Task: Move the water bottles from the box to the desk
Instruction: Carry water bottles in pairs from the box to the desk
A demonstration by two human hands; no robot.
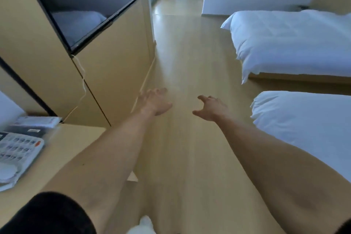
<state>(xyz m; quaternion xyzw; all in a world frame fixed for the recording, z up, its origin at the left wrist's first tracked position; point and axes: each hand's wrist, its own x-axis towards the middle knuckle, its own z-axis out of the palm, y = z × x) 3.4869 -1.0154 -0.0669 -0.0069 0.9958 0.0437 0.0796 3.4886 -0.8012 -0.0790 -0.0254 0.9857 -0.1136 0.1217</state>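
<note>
Desk corner sits at my lower left, its long edge running away from me; my left hand and right hand reach forward over the floor, fingers loosely spread, grasping nothing.

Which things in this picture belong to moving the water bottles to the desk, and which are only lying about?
For the job: desk; left hand and right hand, both empty. No box or bottles in view.

Lying about: telephone, papers, television, two beds, white cable.
</note>
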